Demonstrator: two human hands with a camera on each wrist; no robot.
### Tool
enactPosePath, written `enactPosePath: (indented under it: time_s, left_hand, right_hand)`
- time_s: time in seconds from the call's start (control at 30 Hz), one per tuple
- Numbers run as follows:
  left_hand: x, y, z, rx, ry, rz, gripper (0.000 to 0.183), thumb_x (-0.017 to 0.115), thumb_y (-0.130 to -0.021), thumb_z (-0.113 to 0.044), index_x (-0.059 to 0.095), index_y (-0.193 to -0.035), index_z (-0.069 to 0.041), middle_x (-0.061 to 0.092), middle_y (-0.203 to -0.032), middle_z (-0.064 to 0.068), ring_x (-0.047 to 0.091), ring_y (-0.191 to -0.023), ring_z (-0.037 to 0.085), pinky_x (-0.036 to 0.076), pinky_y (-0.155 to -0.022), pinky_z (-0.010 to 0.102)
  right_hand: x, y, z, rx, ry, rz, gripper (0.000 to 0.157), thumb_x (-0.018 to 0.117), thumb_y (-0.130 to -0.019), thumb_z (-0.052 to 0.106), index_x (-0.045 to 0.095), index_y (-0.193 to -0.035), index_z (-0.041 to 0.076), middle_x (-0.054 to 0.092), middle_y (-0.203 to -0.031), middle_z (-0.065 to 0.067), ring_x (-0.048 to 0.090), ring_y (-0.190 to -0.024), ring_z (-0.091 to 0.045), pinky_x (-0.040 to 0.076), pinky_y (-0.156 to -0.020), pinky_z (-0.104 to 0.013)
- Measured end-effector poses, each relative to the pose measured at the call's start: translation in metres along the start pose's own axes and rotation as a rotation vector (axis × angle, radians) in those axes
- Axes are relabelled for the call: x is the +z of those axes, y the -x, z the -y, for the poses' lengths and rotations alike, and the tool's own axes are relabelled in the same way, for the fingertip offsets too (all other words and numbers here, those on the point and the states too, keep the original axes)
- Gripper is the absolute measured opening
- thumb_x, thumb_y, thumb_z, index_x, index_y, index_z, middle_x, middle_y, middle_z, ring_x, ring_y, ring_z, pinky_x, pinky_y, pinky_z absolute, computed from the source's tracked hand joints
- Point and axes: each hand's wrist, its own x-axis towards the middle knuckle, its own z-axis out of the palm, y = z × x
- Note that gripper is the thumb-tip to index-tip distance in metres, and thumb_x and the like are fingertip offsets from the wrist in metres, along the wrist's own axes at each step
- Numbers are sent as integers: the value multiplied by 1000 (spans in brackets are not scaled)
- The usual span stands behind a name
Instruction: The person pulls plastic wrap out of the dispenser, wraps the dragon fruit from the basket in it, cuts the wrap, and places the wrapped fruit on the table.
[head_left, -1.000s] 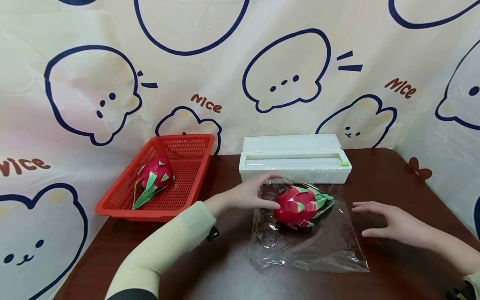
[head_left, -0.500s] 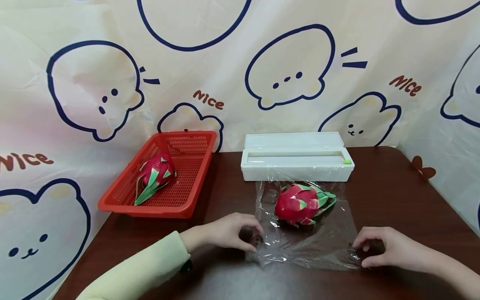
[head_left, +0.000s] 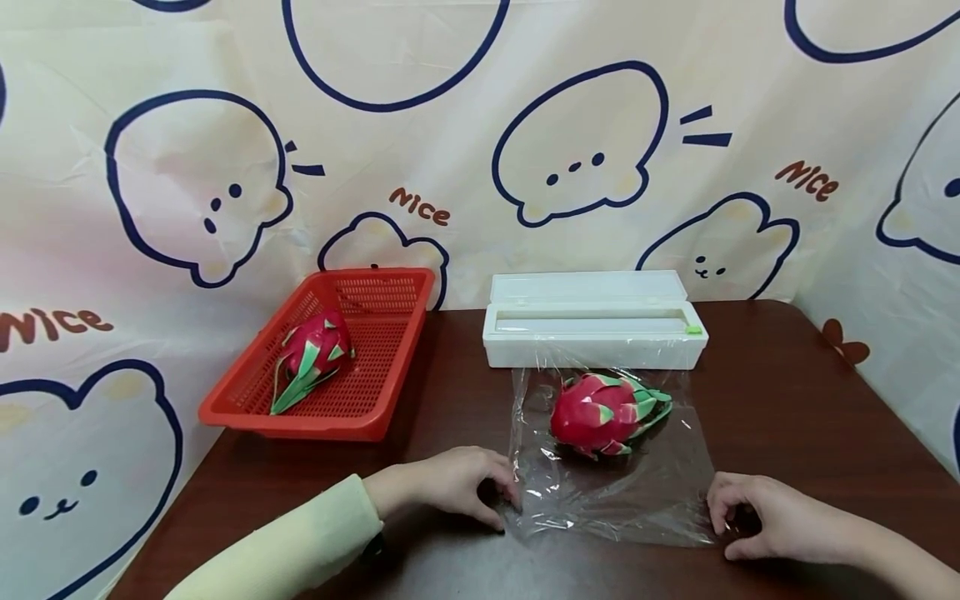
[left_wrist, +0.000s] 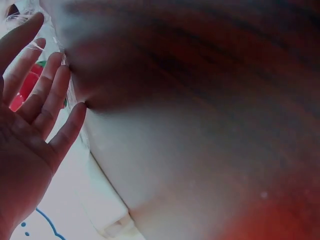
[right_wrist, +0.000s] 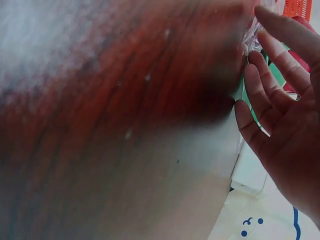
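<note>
A sheet of clear cling film (head_left: 652, 496) lies on the table, running forward from the white cling film box (head_left: 592, 352). On the film rests a red dragon fruit (head_left: 588, 417), its green leaves pointing right. My left hand (head_left: 459, 482) is at the film's near left corner, fingers loosely bent and fingertips down at the table. Opposite it, my right hand (head_left: 780, 518) has its fingertips at the near right corner. Both wrist views show thumb and fingers apart; whether the fingertips touch the film is hard to tell.
A red plastic basket (head_left: 367, 425) stands at the left with another dragon fruit (head_left: 315, 354) in it. The box's lid (head_left: 588, 287) is raised, and a green slider (head_left: 693, 330) sits at its right end. A patterned cloth (head_left: 465, 150) hangs behind the table.
My left hand has come from beside the dragon fruit to the film's near left corner. My right hand has moved nearer me, to the near right corner. The fruit has stayed put.
</note>
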Motion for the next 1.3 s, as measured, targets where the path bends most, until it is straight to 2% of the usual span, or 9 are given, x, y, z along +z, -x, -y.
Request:
enactPosePath:
  time_s: [0.23, 0.33, 0.57, 0.8, 0.97, 1.03, 1.13, 1.2, 1.3]
  left_hand:
    - [0, 4, 1, 37, 13, -29, 4, 72, -89, -20, 76, -91, -18, 65, -94, -14, 55, -91, -9, 41, -83, 10]
    - [0, 4, 1, 29, 23, -49, 5, 69, -91, -18, 73, -90, -17, 66, -93, -13, 56, -90, -9, 42, -83, 10]
    - [-5, 5, 0, -46, 103, -71, 5, 65, -94, -17, 68, -90, -18, 61, -83, -20, 51, -76, -8, 46, -76, 15]
    - [-12, 10, -1, -21, 108, -159, 4, 68, -93, -17, 71, -90, -17, 65, -84, -19, 56, -80, -9, 46, -80, 14]
    - [-20, 11, -2, -9, 129, -222, 4, 68, -93, -15, 72, -91, -15, 66, -85, -17, 58, -82, -7, 49, -81, 20]
    - [-22, 11, -2, -6, 137, -230, 5, 68, -93, -16, 72, -91, -15, 67, -85, -17, 59, -83, -7, 51, -81, 23]
    - [-23, 11, -4, -5, 142, -238, 5, 68, -93, -16, 72, -92, -15, 67, -86, -16, 60, -84, -6, 52, -81, 26]
    - [-23, 12, -5, 0, 138, -246, 4, 68, -93, -16, 72, -92, -15, 67, -86, -15, 60, -85, -6, 52, -81, 25]
    - [-24, 13, -8, 26, 108, -276, 4, 68, -92, -15, 72, -92, -14, 68, -87, -13, 60, -85, -6, 51, -81, 23]
  right_hand:
    - [-1, -2, -1, -83, -15, -34, 23, 73, -87, 6, 63, -89, 27, 59, -91, 12, 56, -79, -3, 48, -63, -21]
    - [-4, -1, -2, -60, -32, -40, 23, 71, -88, 5, 62, -89, 26, 60, -88, 13, 57, -77, -3, 49, -62, -22]
    - [-11, 0, -1, -2, -65, -63, 20, 68, -90, 4, 61, -91, 23, 65, -86, 10, 61, -76, -5, 49, -60, -23]
    - [-14, 2, 7, 62, -74, -87, 13, 69, -91, 11, 62, -93, 22, 66, -86, 10, 62, -73, -8, 50, -58, -24]
    - [-5, -1, 9, 63, 68, -58, 22, 78, -83, 25, 61, -96, 27, 56, -91, 16, 52, -76, -2, 44, -59, -21]
    - [-2, -3, 6, 23, 117, -67, 24, 79, -82, 23, 60, -95, 28, 53, -92, 16, 51, -76, -1, 44, -59, -20]
    - [-2, -4, 2, -11, 105, -79, 21, 75, -86, 13, 61, -90, 27, 54, -89, 16, 52, -74, 1, 45, -57, -20]
    - [-6, -3, 1, -5, 67, -82, 22, 72, -87, 7, 62, -89, 26, 58, -86, 16, 54, -72, 1, 46, -57, -20]
    - [-11, 0, 5, 39, 58, -105, 19, 71, -89, 8, 63, -90, 25, 61, -83, 16, 55, -71, 0, 46, -56, -21]
